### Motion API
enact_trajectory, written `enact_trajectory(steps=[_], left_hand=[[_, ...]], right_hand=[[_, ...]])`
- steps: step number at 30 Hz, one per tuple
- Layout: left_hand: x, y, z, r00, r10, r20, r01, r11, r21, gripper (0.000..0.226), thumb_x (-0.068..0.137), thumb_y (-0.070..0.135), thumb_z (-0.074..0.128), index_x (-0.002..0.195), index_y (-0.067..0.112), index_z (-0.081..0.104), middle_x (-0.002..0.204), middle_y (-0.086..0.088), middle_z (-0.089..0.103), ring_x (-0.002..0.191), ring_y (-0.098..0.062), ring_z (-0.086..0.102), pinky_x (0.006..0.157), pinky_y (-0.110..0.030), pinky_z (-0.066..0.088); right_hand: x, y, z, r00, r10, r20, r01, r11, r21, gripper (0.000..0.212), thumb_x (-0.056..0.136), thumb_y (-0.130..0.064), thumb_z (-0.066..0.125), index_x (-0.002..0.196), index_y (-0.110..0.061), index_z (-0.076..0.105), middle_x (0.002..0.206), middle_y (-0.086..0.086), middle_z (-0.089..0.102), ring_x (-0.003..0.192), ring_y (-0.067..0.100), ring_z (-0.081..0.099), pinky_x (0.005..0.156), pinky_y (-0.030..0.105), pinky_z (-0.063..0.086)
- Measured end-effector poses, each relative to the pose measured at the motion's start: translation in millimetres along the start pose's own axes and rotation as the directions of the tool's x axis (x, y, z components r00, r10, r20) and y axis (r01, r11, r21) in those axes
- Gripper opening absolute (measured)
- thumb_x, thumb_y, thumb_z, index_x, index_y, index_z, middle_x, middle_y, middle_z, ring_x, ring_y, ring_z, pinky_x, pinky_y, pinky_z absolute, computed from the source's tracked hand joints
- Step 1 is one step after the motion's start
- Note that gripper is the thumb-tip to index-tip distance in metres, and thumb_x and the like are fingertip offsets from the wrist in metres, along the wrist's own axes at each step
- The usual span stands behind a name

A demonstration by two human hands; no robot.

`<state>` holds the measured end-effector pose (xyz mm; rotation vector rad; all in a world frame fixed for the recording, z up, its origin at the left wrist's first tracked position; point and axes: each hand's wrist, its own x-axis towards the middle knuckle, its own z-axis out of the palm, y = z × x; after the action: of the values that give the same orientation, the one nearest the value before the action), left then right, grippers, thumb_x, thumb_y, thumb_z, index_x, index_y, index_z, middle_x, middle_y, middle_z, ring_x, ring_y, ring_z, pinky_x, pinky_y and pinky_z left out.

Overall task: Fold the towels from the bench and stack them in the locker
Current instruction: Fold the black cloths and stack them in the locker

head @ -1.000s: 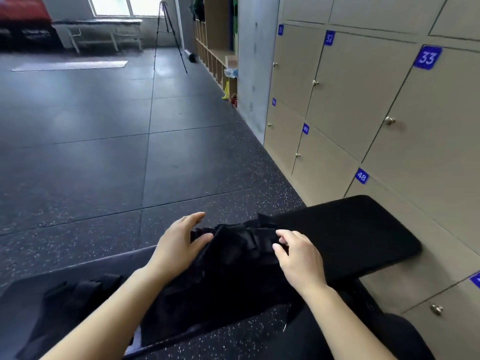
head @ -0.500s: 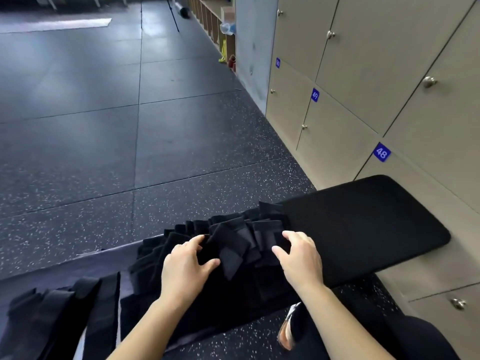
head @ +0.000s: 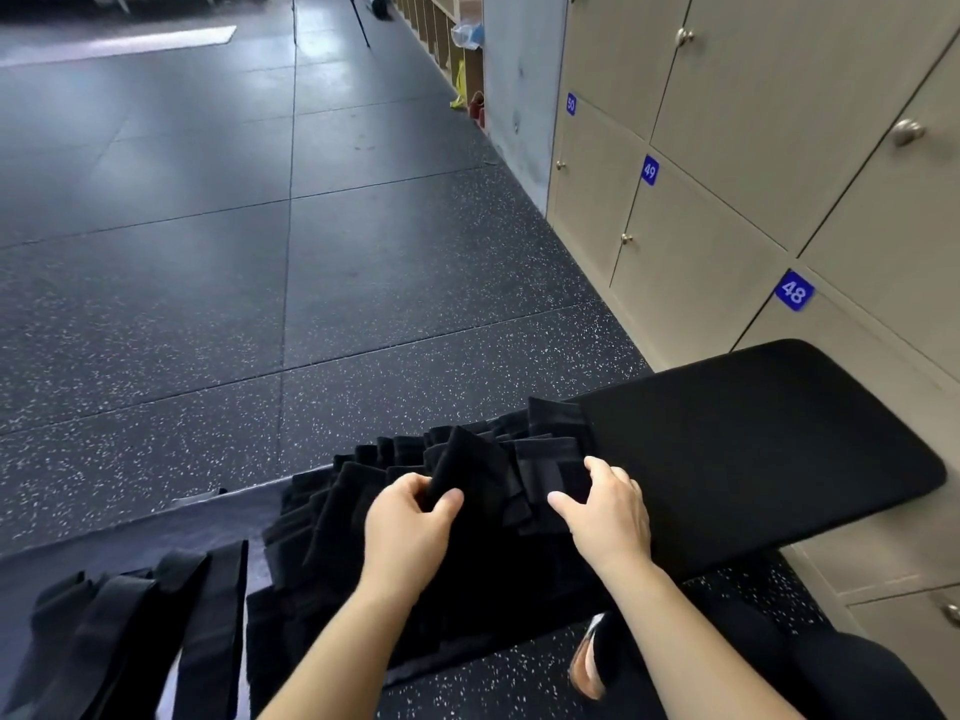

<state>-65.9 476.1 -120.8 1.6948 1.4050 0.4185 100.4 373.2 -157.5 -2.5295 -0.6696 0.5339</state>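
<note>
Wide dark speckled floor fills the top left, and a wall of beige lockers runs down the right, every door in view closed. Up against those lockers sits the black padded worktop, its right end bare. Across its middle there's the pile of black towels, fanned out in overlapping layers. More dark cloth strips lie just beside the pile at the lower left. Now the hands, both on the pile. The left hand has a raised towel, its grip pinching a fold between thumb and fingers so the cloth stands up. The right hand works a banded towel near the pile's right edge, grip curled round its end. Smallest of all, a blue tag reads 48.
</note>
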Motion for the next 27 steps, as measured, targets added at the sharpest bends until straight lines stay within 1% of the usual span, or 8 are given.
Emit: enact_trajectory(steps=[4, 7, 10, 14, 17, 21, 24, 27], left_hand=[[-2.4, -3.5, 20.8, 0.995, -0.018, -0.096, 0.041, 0.97, 0.241, 0.029, 0.082, 0.038, 0.073, 0.102, 0.018, 0.065, 0.104, 0.004, 0.063, 0.103, -0.02, 0.059, 0.073, -0.029, 0.04], [-4.2, -0.2, 24.6, 0.992, 0.03, -0.12, 0.005, 0.958, 0.288, 0.031, 0.082, 0.035, 0.074, 0.106, 0.019, 0.062, 0.108, 0.004, 0.059, 0.11, -0.021, 0.054, 0.076, -0.03, 0.038], [-4.8, 1.1, 26.0, 0.993, 0.032, -0.113, -0.001, 0.966, 0.259, 0.038, 0.081, 0.031, 0.075, 0.109, 0.024, 0.05, 0.103, 0.008, 0.057, 0.106, -0.021, 0.057, 0.075, -0.03, 0.038], [1.1, 1.5, 25.4, 0.998, -0.02, -0.053, 0.032, 0.969, 0.244, 0.068, 0.081, 0.038, 0.075, 0.136, 0.019, 0.041, 0.117, 0.002, 0.062, 0.111, -0.024, 0.06, 0.081, -0.032, 0.042], [7.0, 0.7, 24.4, 0.999, -0.045, -0.003, 0.044, 0.96, 0.277, 0.059, 0.082, 0.046, 0.071, 0.13, 0.015, 0.053, 0.109, 0.001, 0.066, 0.107, -0.023, 0.061, 0.088, -0.035, 0.048], [8.7, -0.9, 22.6, 0.997, -0.077, 0.029, 0.069, 0.973, 0.218, 0.053, 0.085, 0.042, 0.068, 0.127, 0.012, 0.053, 0.106, -0.001, 0.067, 0.105, -0.024, 0.061, 0.094, -0.041, 0.048], [9.4, -0.9, 18.2, 0.997, -0.076, 0.028, 0.07, 0.984, 0.165, 0.05, 0.087, 0.037, 0.067, 0.127, 0.01, 0.054, 0.097, 0.002, 0.065, 0.096, -0.02, 0.06, 0.089, -0.038, 0.049], [9.2, -1.0, 13.0, 0.995, -0.098, 0.017, 0.096, 0.99, 0.099, 0.049, 0.089, 0.031, 0.066, 0.129, 0.007, 0.052, 0.084, 0.008, 0.057, 0.083, -0.013, 0.055, 0.079, -0.03, 0.042]], right_hand=[[2.5, -0.8, 0.5, 1.0, -0.009, 0.01, 0.009, 1.0, -0.017, 0.067, 0.086, -0.042, 0.065, 0.143, -0.017, 0.039, 0.137, 0.003, 0.048, 0.128, 0.021, 0.041, 0.103, 0.033, 0.037], [4.8, -0.7, 1.0, 1.0, 0.0, 0.023, 0.0, 1.0, -0.011, 0.069, 0.085, -0.04, 0.067, 0.143, -0.017, 0.038, 0.137, 0.003, 0.048, 0.129, 0.021, 0.041, 0.103, 0.033, 0.037], [8.1, -1.1, 1.6, 0.999, 0.018, 0.043, -0.019, 1.0, 0.005, 0.072, 0.082, -0.038, 0.069, 0.143, -0.018, 0.038, 0.136, 0.003, 0.05, 0.128, 0.022, 0.042, 0.103, 0.034, 0.038], [13.3, -2.6, 2.5, 0.996, 0.049, 0.078, -0.05, 0.999, 0.016, 0.077, 0.079, -0.035, 0.071, 0.144, -0.015, 0.035, 0.137, 0.004, 0.05, 0.128, 0.024, 0.042, 0.102, 0.034, 0.038], [15.1, -4.4, 3.2, 0.992, 0.079, 0.094, -0.082, 0.996, 0.028, 0.077, 0.079, -0.032, 0.071, 0.143, -0.015, 0.034, 0.135, 0.003, 0.053, 0.126, 0.023, 0.044, 0.098, 0.034, 0.041], [14.6, -8.4, 4.9, 0.992, 0.088, 0.091, -0.093, 0.994, 0.06, 0.071, 0.079, -0.027, 0.072, 0.138, -0.017, 0.035, 0.126, 0.004, 0.058, 0.12, 0.023, 0.05, 0.092, 0.034, 0.045], [13.9, -8.7, 4.2, 0.993, 0.079, 0.087, -0.082, 0.996, 0.034, 0.065, 0.081, -0.028, 0.07, 0.136, -0.015, 0.038, 0.128, 0.004, 0.056, 0.121, 0.023, 0.048, 0.092, 0.033, 0.043], [12.1, -8.0, 3.0, 0.995, 0.064, 0.077, -0.063, 0.998, -0.007, 0.054, 0.087, -0.029, 0.064, 0.134, -0.013, 0.043, 0.13, 0.004, 0.055, 0.122, 0.024, 0.047, 0.094, 0.034, 0.042]])
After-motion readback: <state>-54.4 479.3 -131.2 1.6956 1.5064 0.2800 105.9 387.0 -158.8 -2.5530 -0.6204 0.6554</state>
